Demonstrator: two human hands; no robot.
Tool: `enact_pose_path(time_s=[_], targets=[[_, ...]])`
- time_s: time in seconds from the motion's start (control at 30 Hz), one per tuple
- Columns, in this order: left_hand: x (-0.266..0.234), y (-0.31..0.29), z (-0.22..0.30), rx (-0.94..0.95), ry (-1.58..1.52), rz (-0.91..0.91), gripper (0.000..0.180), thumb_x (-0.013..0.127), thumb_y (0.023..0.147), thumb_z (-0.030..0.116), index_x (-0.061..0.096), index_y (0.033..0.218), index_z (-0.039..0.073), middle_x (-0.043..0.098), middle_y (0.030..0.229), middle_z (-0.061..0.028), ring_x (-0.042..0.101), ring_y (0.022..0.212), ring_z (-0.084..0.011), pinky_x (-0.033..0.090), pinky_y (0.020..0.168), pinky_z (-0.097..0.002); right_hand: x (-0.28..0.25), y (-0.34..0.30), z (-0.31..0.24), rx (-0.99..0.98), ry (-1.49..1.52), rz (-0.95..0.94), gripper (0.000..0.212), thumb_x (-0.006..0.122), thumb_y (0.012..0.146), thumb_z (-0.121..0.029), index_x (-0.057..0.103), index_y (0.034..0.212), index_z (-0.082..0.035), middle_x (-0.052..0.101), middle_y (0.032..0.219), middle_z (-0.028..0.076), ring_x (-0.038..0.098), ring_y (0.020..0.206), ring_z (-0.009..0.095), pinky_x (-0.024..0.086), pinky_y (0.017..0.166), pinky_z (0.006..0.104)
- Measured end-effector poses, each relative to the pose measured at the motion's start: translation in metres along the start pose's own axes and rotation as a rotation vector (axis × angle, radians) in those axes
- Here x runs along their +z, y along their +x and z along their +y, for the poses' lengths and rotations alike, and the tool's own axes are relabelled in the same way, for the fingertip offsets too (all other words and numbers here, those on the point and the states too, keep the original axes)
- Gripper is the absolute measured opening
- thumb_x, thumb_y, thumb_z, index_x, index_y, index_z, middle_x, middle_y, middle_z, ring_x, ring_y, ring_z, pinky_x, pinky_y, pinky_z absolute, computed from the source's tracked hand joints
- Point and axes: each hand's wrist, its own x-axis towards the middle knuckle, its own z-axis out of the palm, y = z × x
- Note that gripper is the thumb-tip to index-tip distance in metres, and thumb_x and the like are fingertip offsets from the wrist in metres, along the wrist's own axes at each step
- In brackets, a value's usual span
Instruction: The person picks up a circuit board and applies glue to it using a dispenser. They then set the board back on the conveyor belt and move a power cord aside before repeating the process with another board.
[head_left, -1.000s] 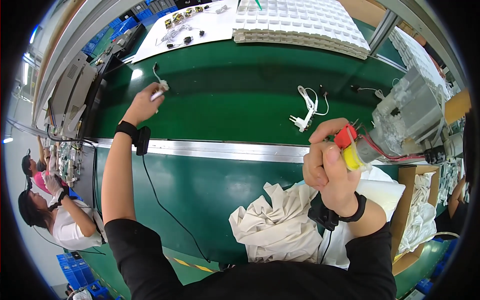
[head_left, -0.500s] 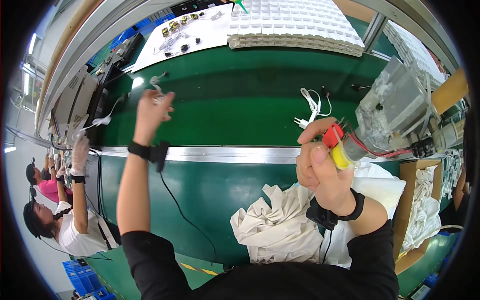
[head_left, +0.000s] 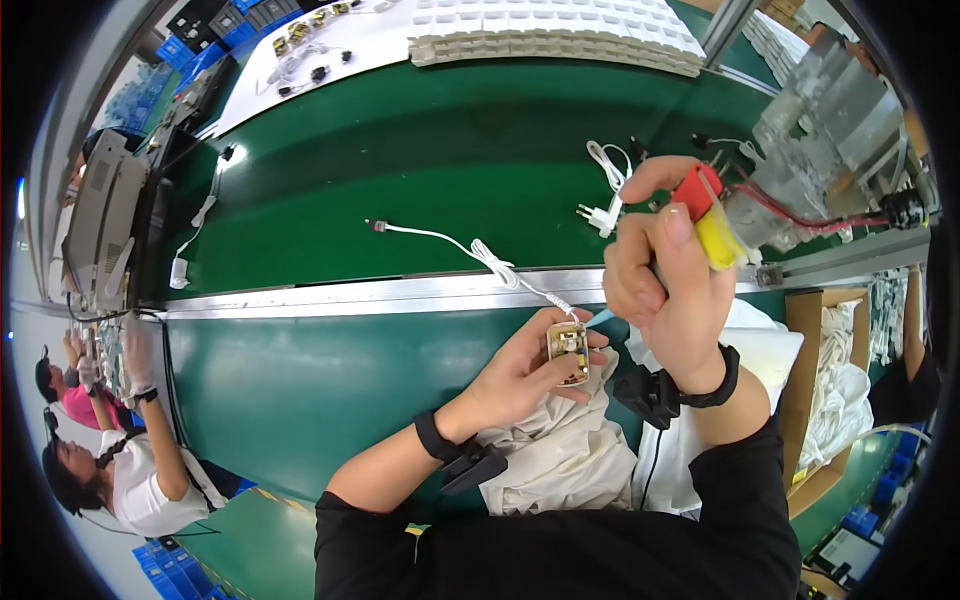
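Note:
My left hand holds a small open-cased circuit unit, its board facing up, above the near edge of the bench. A white cable runs from this unit up onto the green worktop and ends in a plug. To its right, my right hand is closed, thumb and forefinger around a red-and-yellow wired piece attached to a grey, translucent device. A light blue tip shows between my two hands; what it belongs to is hidden.
A corded white plug lies near my right hand. Stacked white trays stand at the back, beside boards and leads on white sheeting. Off-white cloth bunches below my hands, and a cardboard box sits right. Co-workers are at left.
My left hand has come from the far left to the middle and now holds the circuit unit with its cable. My right hand and the red-and-yellow piece appear higher in view.

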Motion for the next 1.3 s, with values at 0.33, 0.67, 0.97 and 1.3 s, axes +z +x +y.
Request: enact_pose_path(time_s=[0.33,0.67,0.97,1.3], targets=[[-0.018,0.008,-0.009,0.129,-0.059,-0.069,0.043,0.043,0.092,-0.001,0.030,0.132,0.006,0.048,0.128,-0.0119,0.049,0.120,-0.0209,0.054,0.084,-0.0313,-0.011,0.010,0.032,-0.067,-0.023,-0.065,0.024,0.051,0.091,-0.027,0.040,0.094,-0.005,0.037,0.055,-0.004,0.029,0.043,0.003,0.023,0.040,0.0209],[-0.020,0.009,-0.011,0.106,-0.086,-0.099,0.045,0.042,0.092,-0.002,0.029,0.135,0.006,0.048,0.128,-0.0123,0.048,0.121,-0.0213,0.054,0.083,-0.0314,-0.015,0.009,0.035,-0.042,-0.200,-0.137,0.040,0.044,0.093,-0.048,0.035,0.098,-0.009,0.031,0.047,-0.002,0.025,0.037,0.006,0.020,0.036,0.0229],[-0.023,0.010,-0.013,0.090,-0.078,-0.054,0.044,0.041,0.092,-0.001,0.030,0.134,0.006,0.048,0.127,-0.0127,0.048,0.120,-0.0215,0.055,0.084,-0.0328,-0.012,0.008,0.027,0.005,-0.273,-0.131,0.049,0.042,0.091,-0.055,0.034,0.103,-0.008,0.031,0.048,-0.003,0.026,0.037,0.006,0.020,0.037,0.0227],[-0.038,0.005,-0.013,0.125,-0.180,0.006,0.041,0.038,0.093,0.000,0.033,0.133,0.007,0.049,0.126,-0.0146,0.052,0.116,-0.0236,0.056,0.083,-0.0370,-0.003,-0.008,0.035,0.045,-0.242,-0.213,0.048,0.043,0.090,-0.056,0.032,0.100,-0.011,0.032,0.048,-0.002,0.026,0.037,0.006,0.022,0.037,0.0226]])
